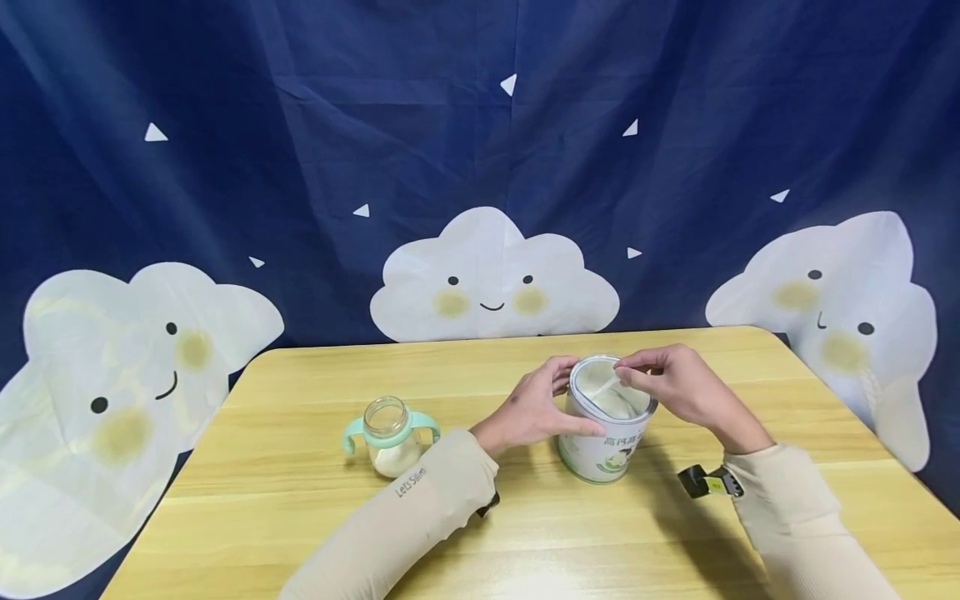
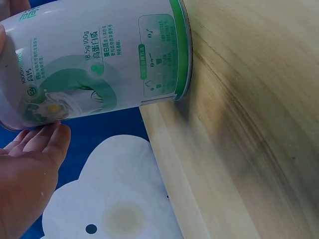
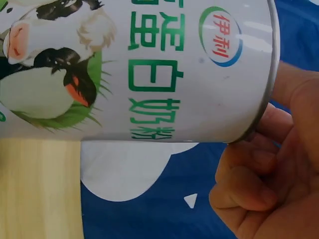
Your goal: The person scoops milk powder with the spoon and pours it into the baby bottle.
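Observation:
A white and green milk powder can (image 1: 600, 446) with a cow picture stands on the table, its top open with pale powder inside. My left hand (image 1: 536, 408) grips the can's left side, thumb across the front and fingers around the back. Over the open top, my right hand (image 1: 678, 387) pinches the handle of a white scoop (image 1: 604, 387) that reaches down into the can. The scoop's lower end is hard to make out against the powder. In the right wrist view the curled fingers (image 3: 244, 181) lie at the can's rim.
Left of the can, beside my left sleeve (image 1: 420, 500), stands an uncapped baby bottle (image 1: 386, 422) with mint-green handles and pale powder at the bottom. The wooden table (image 1: 300, 517) ends at a blue curtain (image 1: 420, 125) printed with clouds.

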A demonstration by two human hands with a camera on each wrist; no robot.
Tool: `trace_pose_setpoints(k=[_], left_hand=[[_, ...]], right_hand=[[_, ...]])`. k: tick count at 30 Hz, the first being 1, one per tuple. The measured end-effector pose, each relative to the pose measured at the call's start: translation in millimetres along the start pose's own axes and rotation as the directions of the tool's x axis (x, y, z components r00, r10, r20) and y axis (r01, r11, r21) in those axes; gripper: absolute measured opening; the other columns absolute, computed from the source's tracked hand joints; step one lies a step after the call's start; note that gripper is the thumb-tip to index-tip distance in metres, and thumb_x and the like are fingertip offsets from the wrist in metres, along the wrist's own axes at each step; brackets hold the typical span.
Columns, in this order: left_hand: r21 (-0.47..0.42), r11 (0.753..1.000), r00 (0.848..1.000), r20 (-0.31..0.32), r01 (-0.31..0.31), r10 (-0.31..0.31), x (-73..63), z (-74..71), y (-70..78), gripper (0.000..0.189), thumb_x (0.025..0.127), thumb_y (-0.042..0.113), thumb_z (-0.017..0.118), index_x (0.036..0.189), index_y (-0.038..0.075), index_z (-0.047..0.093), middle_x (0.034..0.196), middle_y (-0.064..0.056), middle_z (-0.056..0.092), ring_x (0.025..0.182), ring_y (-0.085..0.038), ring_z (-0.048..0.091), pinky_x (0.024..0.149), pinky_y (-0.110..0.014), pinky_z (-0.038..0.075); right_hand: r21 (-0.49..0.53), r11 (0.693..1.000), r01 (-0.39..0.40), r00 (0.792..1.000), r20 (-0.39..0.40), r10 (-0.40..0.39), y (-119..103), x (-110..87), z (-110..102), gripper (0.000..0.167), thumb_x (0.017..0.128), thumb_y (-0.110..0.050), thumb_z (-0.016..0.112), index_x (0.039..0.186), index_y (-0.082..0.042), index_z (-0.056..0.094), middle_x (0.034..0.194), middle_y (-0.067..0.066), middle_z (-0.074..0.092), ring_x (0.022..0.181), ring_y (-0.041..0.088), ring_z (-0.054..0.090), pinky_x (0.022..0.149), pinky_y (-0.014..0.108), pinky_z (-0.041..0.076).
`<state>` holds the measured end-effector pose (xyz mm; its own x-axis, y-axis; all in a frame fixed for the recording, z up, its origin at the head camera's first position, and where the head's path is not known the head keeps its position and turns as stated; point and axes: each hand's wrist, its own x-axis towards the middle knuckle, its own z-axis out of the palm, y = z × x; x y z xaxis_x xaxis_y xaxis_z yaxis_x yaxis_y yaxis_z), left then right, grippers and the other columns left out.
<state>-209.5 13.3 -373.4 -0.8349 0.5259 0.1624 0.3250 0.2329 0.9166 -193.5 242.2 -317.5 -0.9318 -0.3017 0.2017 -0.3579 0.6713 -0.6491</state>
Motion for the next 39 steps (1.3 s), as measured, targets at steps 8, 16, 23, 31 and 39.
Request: trace_pose_setpoints(k=[8,16,23,31,39], left_hand=[[0.006,1.0,1.0,-0.007,0.005,-0.005,-0.2,0.8,0.3,0.089,0.071,0.02,0.093,0.145,0.009,0.045,0.143,-0.005,0.053,0.13,-0.016,0.052,0.106,-0.025,0.043],[-0.007,1.0,1.0,-0.013,0.008,-0.008,0.0,0.5,0.4,0.088,0.071,0.019,0.093,0.144,0.009,0.045,0.141,-0.002,0.054,0.129,-0.015,0.053,0.106,-0.025,0.043],[0.01,1.0,1.0,-0.007,0.015,-0.015,-0.4,1.3,-0.1,0.09,0.071,0.021,0.093,0.145,0.009,0.045,0.143,-0.003,0.053,0.13,-0.018,0.051,0.107,-0.026,0.043],[-0.006,1.0,1.0,-0.017,0.024,-0.024,-0.8,-1.0,1.1,0.089,0.071,0.019,0.093,0.145,0.008,0.045,0.142,-0.003,0.054,0.129,-0.016,0.052,0.107,-0.026,0.042],[0.001,0.999,0.999,-0.01,0.034,-0.034,-2.8,1.0,2.7,0.09,0.072,0.02,0.093,0.146,0.009,0.044,0.146,-0.003,0.051,0.133,-0.019,0.049,0.109,-0.028,0.041]], right_hand=[[-0.125,0.976,0.176,0.984,0.036,-0.173,-7,-0.7,-1,0.009,0.092,-0.011,0.073,0.091,-0.005,0.079,0.087,0.003,0.075,0.08,0.01,0.064,0.067,0.026,0.055],[0.026,0.972,0.232,0.949,0.213,-0.232,-9,0.8,-5,0.013,0.096,-0.008,0.066,0.093,-0.005,0.078,0.086,0.001,0.074,0.077,0.007,0.064,0.066,0.025,0.055],[0.135,0.988,0.073,0.981,0.17,-0.096,0,-3.4,-14,0.018,0.1,-0.008,0.06,0.093,-0.001,0.076,0.081,0.005,0.071,0.073,0.007,0.061,0.065,0.025,0.053],[0.215,0.959,-0.185,0.983,0.058,0.176,11,0.1,-22,0.031,0.1,-0.021,0.06,0.101,0.007,0.073,0.088,-0.004,0.072,0.062,0.008,0.043,0.053,0.025,0.036],[0.478,0.834,-0.277,0.956,0.051,0.289,32,-1.7,-27,0.019,0.099,-0.015,0.061,0.086,-0.017,0.075,0.076,-0.011,0.066,0.055,0.003,0.036,0.048,0.019,0.032]])
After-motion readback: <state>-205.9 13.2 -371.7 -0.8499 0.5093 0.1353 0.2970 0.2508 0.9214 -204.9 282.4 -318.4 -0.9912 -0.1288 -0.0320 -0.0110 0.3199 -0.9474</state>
